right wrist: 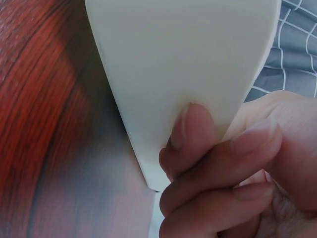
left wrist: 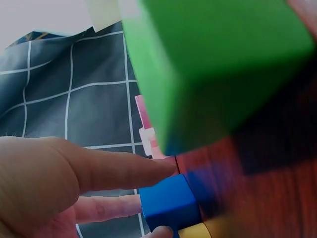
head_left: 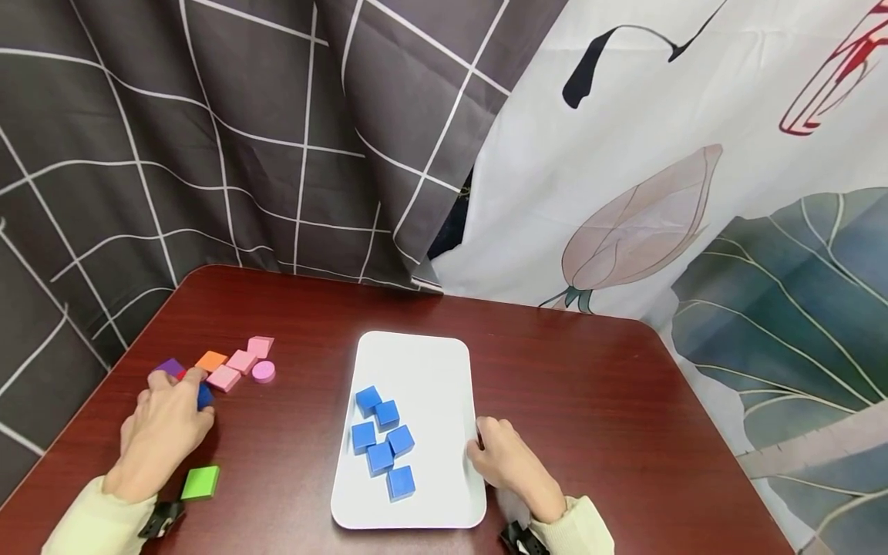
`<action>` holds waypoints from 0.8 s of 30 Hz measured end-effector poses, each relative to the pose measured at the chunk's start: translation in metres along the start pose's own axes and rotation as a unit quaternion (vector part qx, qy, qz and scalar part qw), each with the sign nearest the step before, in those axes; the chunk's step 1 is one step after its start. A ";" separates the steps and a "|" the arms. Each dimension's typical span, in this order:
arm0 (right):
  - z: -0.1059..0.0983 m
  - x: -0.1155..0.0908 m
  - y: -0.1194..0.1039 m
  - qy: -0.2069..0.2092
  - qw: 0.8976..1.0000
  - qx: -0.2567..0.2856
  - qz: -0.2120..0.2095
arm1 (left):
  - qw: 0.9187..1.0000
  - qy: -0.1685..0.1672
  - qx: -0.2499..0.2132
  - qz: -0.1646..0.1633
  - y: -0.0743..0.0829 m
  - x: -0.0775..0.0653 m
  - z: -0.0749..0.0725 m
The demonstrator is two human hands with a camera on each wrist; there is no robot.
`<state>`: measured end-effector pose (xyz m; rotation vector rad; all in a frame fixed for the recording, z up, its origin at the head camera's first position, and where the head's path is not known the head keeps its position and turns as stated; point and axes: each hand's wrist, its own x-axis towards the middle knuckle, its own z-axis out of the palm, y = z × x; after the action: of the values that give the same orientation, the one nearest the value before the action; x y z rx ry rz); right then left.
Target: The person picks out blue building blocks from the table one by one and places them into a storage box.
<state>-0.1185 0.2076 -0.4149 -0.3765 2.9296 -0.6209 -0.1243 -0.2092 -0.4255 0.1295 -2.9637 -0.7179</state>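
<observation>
At the left of the table, my left hand (head_left: 161, 422) reaches over a group of small coloured pieces. In the left wrist view its fingers hold a blue cube (left wrist: 171, 204), with a yellow piece (left wrist: 195, 231) beside it. A white tray (head_left: 423, 362) lies at the middle, and several blue cubes (head_left: 380, 458) stand in its left half. My right hand (head_left: 509, 461) is at the tray's right edge. The right wrist view has its curled fingers (right wrist: 194, 126) gripping the tray's side wall.
Near the left hand lie an orange piece (head_left: 211, 361), a purple piece (head_left: 169, 368), several pink squares (head_left: 241, 361) and a pink round piece (head_left: 264, 372). A green block (head_left: 200, 482) sits by the left wrist. Curtains (head_left: 277, 139) hang behind the table.
</observation>
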 end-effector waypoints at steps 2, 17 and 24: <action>0.000 0.000 0.000 -0.003 1.000 0.001 0.002 | 1.000 0.002 -0.001 0.004 -0.001 -0.001 0.000; 0.000 -0.001 0.001 -0.015 1.000 0.012 0.009 | 0.998 -0.015 -0.024 0.054 0.024 0.001 0.006; -0.001 -0.001 0.000 -0.011 1.000 0.003 0.012 | 0.997 -0.026 -0.028 0.070 0.047 0.003 0.008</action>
<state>-0.1179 0.2081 -0.4139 -0.3454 2.9066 -0.6194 -0.1308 -0.1640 -0.4107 -0.1019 -2.9613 -0.7965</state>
